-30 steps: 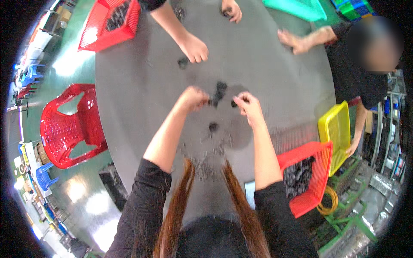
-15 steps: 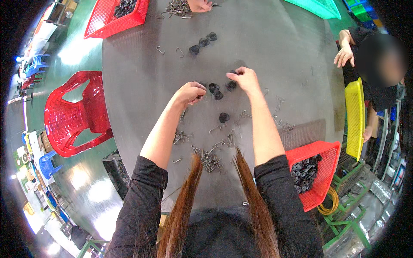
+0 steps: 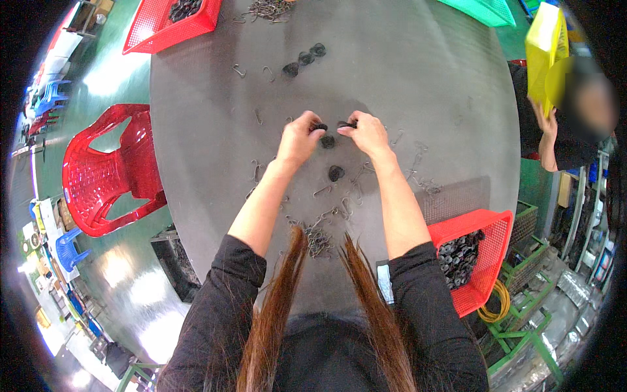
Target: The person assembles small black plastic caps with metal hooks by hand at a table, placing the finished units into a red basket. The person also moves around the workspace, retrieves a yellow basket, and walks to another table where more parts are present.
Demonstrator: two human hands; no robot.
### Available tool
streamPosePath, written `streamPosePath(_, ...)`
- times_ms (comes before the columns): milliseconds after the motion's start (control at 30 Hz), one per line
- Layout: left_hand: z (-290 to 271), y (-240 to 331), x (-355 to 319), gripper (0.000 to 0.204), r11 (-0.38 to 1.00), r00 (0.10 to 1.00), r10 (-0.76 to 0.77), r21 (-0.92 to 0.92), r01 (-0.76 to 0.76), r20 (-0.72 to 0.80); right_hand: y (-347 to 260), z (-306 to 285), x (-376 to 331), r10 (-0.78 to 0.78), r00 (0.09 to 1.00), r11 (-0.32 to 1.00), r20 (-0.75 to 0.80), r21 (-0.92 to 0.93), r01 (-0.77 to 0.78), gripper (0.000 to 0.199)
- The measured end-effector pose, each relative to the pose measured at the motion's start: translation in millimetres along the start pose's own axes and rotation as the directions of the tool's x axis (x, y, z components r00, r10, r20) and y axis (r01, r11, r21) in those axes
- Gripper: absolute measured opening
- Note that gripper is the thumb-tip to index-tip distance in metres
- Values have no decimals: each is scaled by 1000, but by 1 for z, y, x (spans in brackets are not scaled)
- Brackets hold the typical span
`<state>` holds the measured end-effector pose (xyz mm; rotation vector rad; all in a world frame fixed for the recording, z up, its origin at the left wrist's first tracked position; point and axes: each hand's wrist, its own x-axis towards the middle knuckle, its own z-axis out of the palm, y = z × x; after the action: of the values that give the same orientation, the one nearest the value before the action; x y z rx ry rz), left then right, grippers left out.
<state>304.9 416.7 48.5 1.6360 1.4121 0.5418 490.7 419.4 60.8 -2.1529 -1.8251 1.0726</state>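
Discs (image 3: 336, 173), apparently, on grey table (image 3: 418, 85)

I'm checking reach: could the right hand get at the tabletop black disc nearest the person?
Probably yes: the disc lies uncovered on the table, close to the right hand, though that hand holds another black piece.

Black discs (image 3: 336, 173): plastic by the look, little sheen given back.
Wire hooks (image 3: 318, 243): bare metal, and dull glints are thrown up!
Tabletop (image 3: 424, 78): smooth, matt grey.
Red chair (image 3: 98, 179): glossy plastic, highlights caught!
Red basket (image 3: 491, 261): perforated plastic, softly shiny.
Floor (image 3: 114, 72): glossy green, lights mirrored.
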Motion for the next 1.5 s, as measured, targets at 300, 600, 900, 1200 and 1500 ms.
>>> streamPosePath(300,-38,-28,-14,45,974,961,-109,166,155,-255,4,-5,-32,-82,963,383,256,900,-207,22)
streamPosePath(600,1,-27,-17,29,993,991,15,122,1,-130,-13,41,-18,-80,997,993,-12,89,81,34)
streamPosePath(900,-5,-17,-63,30,892,925,-331,-257,371,187,48,22,-76,194,950,593,245,742,-312,29)
streamPosePath(1200,54,3,-84,35,949,1000,19,315,-20,6,14,25,-61,163,969,985,-188,-27,-171,36)
streamPosePath(1500,74,100,-139,28,975,926,-109,-140,170,362,75,-43,-250,323,913,782,-250,614,-109,32)
